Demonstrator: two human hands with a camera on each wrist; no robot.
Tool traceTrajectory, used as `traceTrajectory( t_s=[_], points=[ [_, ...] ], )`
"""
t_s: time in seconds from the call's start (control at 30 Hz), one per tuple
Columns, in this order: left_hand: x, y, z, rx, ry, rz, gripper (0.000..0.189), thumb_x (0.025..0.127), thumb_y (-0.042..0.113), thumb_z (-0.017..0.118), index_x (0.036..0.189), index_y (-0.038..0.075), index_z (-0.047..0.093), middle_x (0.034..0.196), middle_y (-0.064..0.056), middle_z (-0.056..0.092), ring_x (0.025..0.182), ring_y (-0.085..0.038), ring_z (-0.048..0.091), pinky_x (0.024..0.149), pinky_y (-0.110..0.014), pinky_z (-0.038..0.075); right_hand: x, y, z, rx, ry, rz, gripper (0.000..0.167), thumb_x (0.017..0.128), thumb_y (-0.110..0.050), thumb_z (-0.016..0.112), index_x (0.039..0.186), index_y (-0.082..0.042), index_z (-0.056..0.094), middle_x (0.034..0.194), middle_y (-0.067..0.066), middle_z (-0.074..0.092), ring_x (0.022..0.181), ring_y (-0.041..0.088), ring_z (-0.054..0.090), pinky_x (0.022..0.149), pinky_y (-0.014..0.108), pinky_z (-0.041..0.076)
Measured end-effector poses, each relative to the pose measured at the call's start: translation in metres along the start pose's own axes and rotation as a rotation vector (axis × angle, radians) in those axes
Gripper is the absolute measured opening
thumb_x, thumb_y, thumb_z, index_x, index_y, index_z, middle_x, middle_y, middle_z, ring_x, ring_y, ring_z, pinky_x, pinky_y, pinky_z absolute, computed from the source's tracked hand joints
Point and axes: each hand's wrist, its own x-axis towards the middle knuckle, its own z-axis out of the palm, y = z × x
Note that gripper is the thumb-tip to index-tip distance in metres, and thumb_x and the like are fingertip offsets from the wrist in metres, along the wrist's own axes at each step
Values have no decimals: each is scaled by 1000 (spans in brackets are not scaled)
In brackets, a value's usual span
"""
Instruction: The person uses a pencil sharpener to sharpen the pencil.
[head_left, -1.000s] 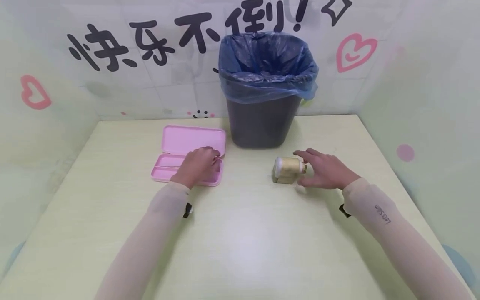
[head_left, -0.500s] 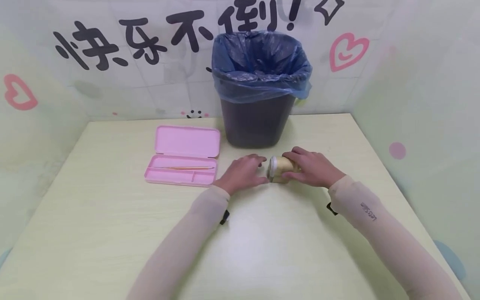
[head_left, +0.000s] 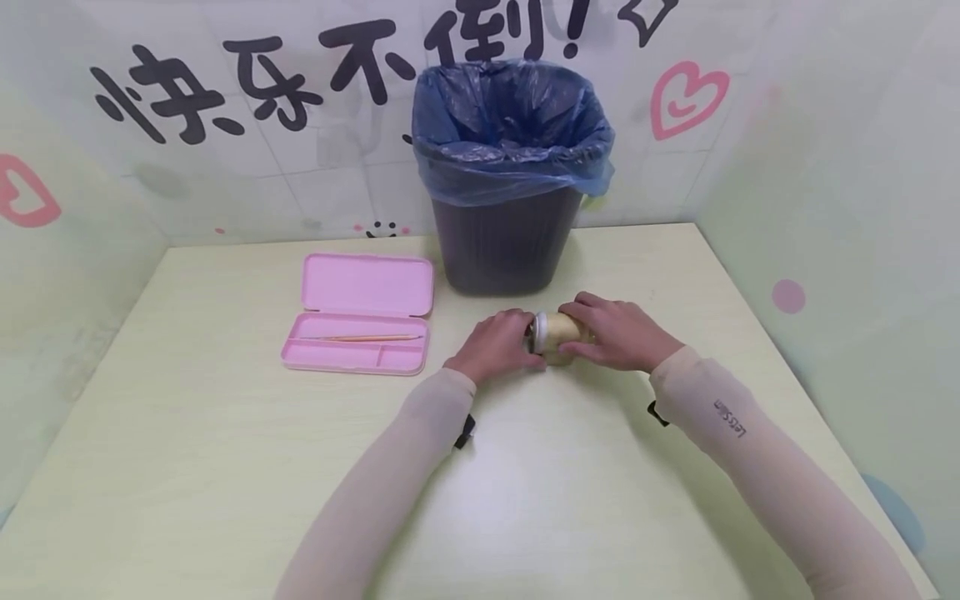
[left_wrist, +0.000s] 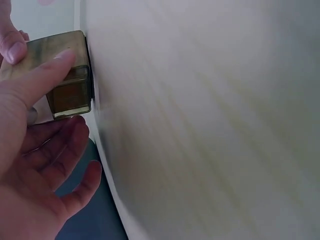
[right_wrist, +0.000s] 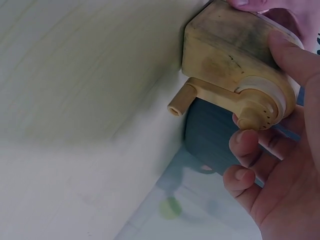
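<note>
From the head camera, we hold a small wooden pencil sharpener (head_left: 553,335) on the pale table (head_left: 225,467), just in front of the dark bin (head_left: 501,246) with its blue liner, which stands at twelve o'clock from it. Our left hand (head_left: 495,346) closes on its near end from nine o'clock, our right hand (head_left: 618,333) wraps it from three o'clock. At nine o'clock, well apart, the pink pencil case (head_left: 358,312) lies open with a thin pencil (head_left: 367,337) in its tray.

At the left wrist, we see our left hand (left_wrist: 35,165) with thumb along the top of the boxy sharpener (left_wrist: 60,75) and fingers curling beneath it: a light grasp on the sharpener rather than a clenched fist. A fingertip of the other hand shows at eleven o'clock.

At the right wrist, our right hand (right_wrist: 280,155) grips the sharpener (right_wrist: 230,65) with the thumb over its top; the crank handle (right_wrist: 182,100) juts out at eight o'clock, untouched.

We judge the work as barely begun: the case is opened and the sharpener is steadied in both hands, yet the pencil lies unpicked in the case and nothing shows as sharpened or emptied into the bin.
</note>
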Motion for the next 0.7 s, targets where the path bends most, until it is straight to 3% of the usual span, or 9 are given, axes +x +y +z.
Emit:
traceTrajectory(
  t_s=[0.2, 0.4, 0.7],
  points=[
    [2, 2, -3, 37, -17, 8, 42, 77, 34, 87, 103, 9, 65, 93, 0, 64, 83, -15, 58, 77, -35, 49, 1, 3, -2, -5, -24, -19, 48, 86, -35, 77, 121, -5, 64, 99, 4, 67, 72, 18, 59, 65, 40, 50],
    [1, 1, -7, 40, -29, 35, 37, 78, 34, 86, 98, 12, 65, 91, 2, 64, 81, -14, 59, 76, -35, 49, -1, 4, -2, -6, -37, -26, 48, 88, -37, 76, 121, -5, 63, 94, 3, 67, 70, 16, 57, 65, 40, 50],
    [-1, -3, -10, -60, -47, 89, 33, 78, 30, 86, 93, 10, 65, 83, 1, 63, 72, -14, 54, 69, -29, 45, -5, 5, -2, 17, -35, -40, 48, 89, -40, 74, 120, -5, 62, 90, 0, 64, 68, 15, 56, 62, 37, 49]
  ],
)
